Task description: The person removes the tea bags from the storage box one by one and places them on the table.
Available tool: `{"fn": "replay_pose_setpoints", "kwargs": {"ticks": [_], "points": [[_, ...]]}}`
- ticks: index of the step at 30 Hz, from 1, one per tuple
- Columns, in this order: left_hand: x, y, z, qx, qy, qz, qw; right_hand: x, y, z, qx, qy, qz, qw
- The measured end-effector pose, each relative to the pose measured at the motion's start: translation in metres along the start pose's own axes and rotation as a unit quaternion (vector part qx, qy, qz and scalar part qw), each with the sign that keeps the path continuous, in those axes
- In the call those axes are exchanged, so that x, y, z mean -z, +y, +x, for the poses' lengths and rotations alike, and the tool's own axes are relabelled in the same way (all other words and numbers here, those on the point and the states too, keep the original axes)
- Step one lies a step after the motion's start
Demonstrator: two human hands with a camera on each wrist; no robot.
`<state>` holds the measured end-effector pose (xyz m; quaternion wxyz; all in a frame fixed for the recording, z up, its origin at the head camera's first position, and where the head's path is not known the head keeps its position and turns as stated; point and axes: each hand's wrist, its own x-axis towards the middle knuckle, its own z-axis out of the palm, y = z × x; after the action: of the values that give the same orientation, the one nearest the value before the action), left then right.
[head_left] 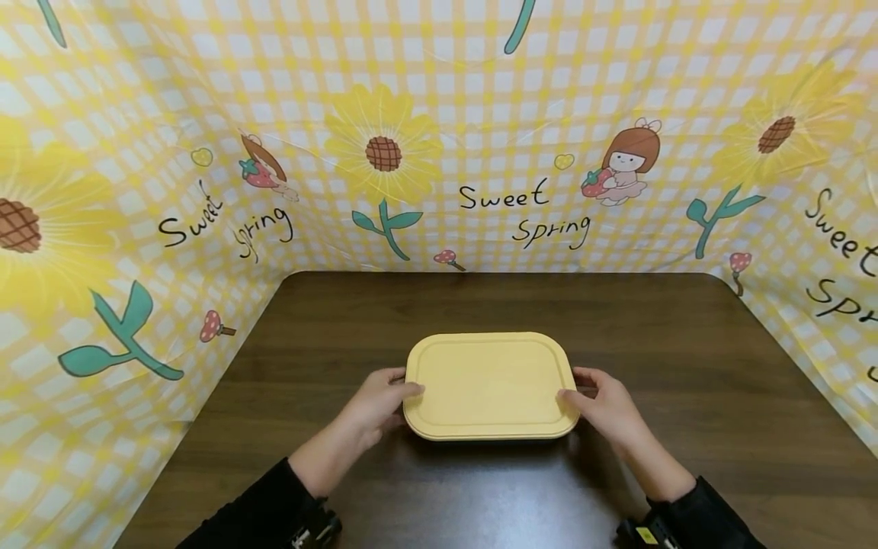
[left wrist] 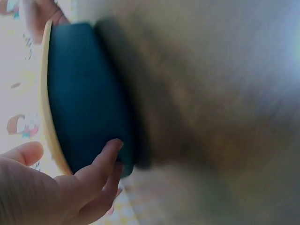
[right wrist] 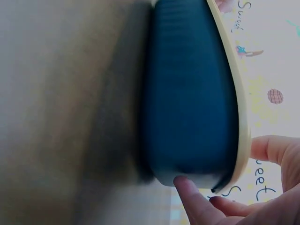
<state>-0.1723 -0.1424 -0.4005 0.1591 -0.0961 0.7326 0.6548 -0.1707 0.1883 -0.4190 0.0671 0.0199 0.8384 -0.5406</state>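
A rectangular lunch box with rounded corners has a pale yellow lid [head_left: 490,385] on top. Its dark blue body [left wrist: 86,93] shows from the side in both wrist views. My left hand [head_left: 373,406] grips the left end, thumb on the lid's edge and fingers against the side. At the opposite end my right hand [head_left: 609,404] holds the box the same way, its thumb over the lid's rim. The lid sits flat on the body. Whether the box's underside touches the table cannot be told.
Beneath the box lies a dark brown wooden table [head_left: 329,313]. A yellow checked cloth [head_left: 480,91] printed with sunflowers and "Sweet Spring" hangs along its back and sides. Black sleeves [head_left: 254,507] cover both forearms, with a dark device [head_left: 652,530] at each wrist.
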Motion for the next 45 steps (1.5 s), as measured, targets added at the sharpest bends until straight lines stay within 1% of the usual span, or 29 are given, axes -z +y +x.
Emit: {"fn": "replay_pose_setpoints", "kwargs": {"ticks": [4,9,13,17,19,24,26,28,30,32,35,37,39,42,44,45], "points": [[0.008,0.011,0.006,0.01,0.001,0.015,0.9998,0.004,-0.007,0.007,0.007,0.006,-0.018,1.0],[0.012,0.016,0.007,0.014,0.012,0.022,0.9996,0.006,-0.009,0.009,0.014,0.011,-0.027,0.999],[0.013,0.015,0.008,-0.006,0.027,0.061,0.9978,0.005,-0.008,0.009,0.021,0.019,-0.031,0.999],[0.014,0.013,0.011,-0.026,0.052,0.114,0.9917,0.006,-0.009,0.009,0.03,0.027,-0.038,0.998],[0.014,0.013,0.012,-0.034,0.065,0.133,0.9884,0.006,-0.01,0.009,0.033,0.031,-0.046,0.998],[0.015,0.016,0.014,-0.059,0.095,0.144,0.9832,0.009,-0.014,0.009,0.039,0.042,-0.056,0.997],[0.015,0.018,0.015,-0.065,0.104,0.128,0.9842,0.01,-0.017,0.01,0.039,0.046,-0.05,0.997],[0.017,0.023,0.016,-0.065,0.098,0.091,0.9888,0.013,-0.02,0.011,0.04,0.048,-0.043,0.997],[0.019,0.027,0.018,-0.062,0.075,0.045,0.9943,0.015,-0.023,0.012,0.038,0.046,-0.03,0.998],[0.021,0.033,0.018,-0.056,0.041,0.002,0.9976,0.017,-0.027,0.013,0.037,0.042,-0.013,0.998],[0.026,0.039,0.02,-0.047,-0.009,-0.029,0.9984,0.019,-0.032,0.016,0.032,0.028,0.029,0.999],[0.028,0.043,0.02,-0.042,-0.021,-0.046,0.9978,0.02,-0.034,0.019,0.023,0.015,0.07,0.997],[0.03,0.045,0.021,-0.036,-0.022,-0.069,0.9967,0.02,-0.036,0.02,0.011,-0.007,0.131,0.991],[0.036,0.048,0.022,-0.035,-0.007,-0.11,0.9933,0.02,-0.038,0.022,-0.007,-0.03,0.208,0.978],[0.044,0.051,0.023,-0.034,0.009,-0.138,0.9899,0.02,-0.038,0.023,-0.01,-0.039,0.236,0.971],[0.05,0.052,0.022,-0.035,0.018,-0.148,0.9882,0.021,-0.038,0.023,-0.009,-0.038,0.239,0.97]]}}
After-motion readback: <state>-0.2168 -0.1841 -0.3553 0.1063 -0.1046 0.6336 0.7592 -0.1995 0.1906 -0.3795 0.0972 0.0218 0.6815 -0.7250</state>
